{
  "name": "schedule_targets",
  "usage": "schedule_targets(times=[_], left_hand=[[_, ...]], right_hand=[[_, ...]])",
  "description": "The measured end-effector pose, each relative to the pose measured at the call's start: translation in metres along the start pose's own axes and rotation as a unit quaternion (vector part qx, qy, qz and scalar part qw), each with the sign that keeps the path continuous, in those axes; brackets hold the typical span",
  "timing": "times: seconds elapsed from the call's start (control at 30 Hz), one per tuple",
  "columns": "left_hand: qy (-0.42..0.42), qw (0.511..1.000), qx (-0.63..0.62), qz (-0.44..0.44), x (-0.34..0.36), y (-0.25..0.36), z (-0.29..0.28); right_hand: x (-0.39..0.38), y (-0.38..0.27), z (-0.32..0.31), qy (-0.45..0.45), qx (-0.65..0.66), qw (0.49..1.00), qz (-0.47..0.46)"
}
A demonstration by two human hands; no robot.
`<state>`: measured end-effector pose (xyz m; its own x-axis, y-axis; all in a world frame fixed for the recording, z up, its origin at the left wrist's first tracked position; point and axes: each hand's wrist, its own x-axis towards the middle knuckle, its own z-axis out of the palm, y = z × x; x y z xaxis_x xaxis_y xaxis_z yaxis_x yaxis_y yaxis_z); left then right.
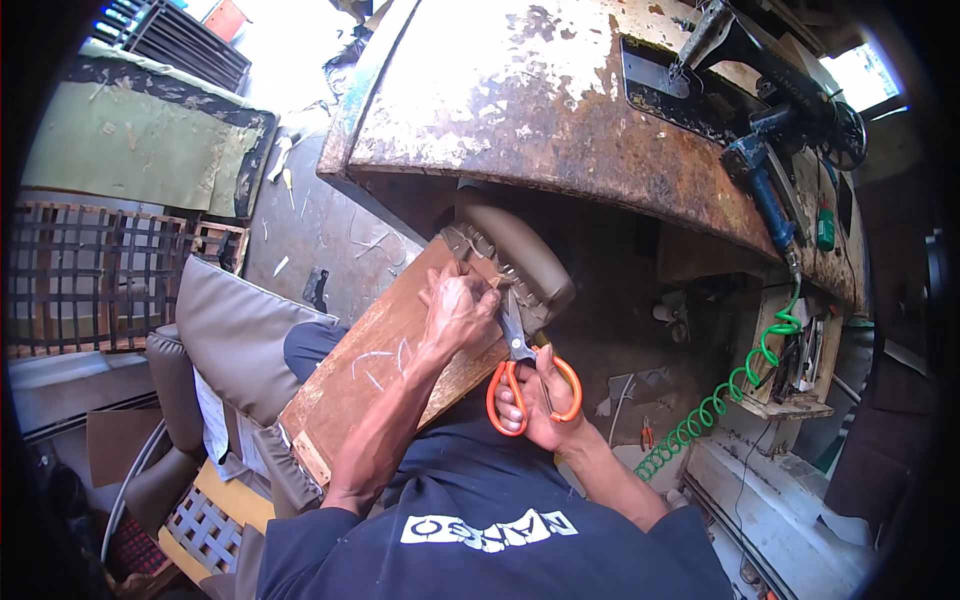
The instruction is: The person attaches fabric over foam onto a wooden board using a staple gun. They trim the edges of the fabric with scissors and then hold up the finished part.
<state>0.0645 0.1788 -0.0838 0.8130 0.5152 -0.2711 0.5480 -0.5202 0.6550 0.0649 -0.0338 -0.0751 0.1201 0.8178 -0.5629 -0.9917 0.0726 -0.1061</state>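
Note:
Across my lap slants a long wooden panel (360, 335), part of a furniture piece whose far end is padded and covered in taupe upholstery material (515, 240). The material's gathered edge is folded over onto the wood there. My left hand (460, 312) is closed at that edge, its fingers pinching a bit of the material. In my right hand (548, 412) is a pair of scissors (518, 346) with orange handles, fingers and thumb through the loops. Their blades point away from me, beside my left fingers at the material's edge; the tips are partly hidden.
A worn table (480, 110) stands ahead, bearing a black sewing machine (790, 85) and a blue air tool (765, 190) on a coiled green hose (720, 400). Left are a taupe cushioned piece (240, 330) and a webbed frame (90, 275). Pliers (647, 434) lie at the right.

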Motion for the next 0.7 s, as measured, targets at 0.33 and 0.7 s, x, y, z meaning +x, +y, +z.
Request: schedule_targets(times=[0.33, 0.7], left_hand=[[0.043, 0.999, -0.006, 0.004, -0.004, -0.001, 0.010], [0.001, 0.978, -0.205, 0.035, -0.001, -0.025, -0.008]], right_hand=[[0.023, 0.000, 0.008, 0.045, 0.001, 0.998, -0.047], [-0.035, -0.005, -0.028, 0.024, -0.207, 0.978, -0.007]])
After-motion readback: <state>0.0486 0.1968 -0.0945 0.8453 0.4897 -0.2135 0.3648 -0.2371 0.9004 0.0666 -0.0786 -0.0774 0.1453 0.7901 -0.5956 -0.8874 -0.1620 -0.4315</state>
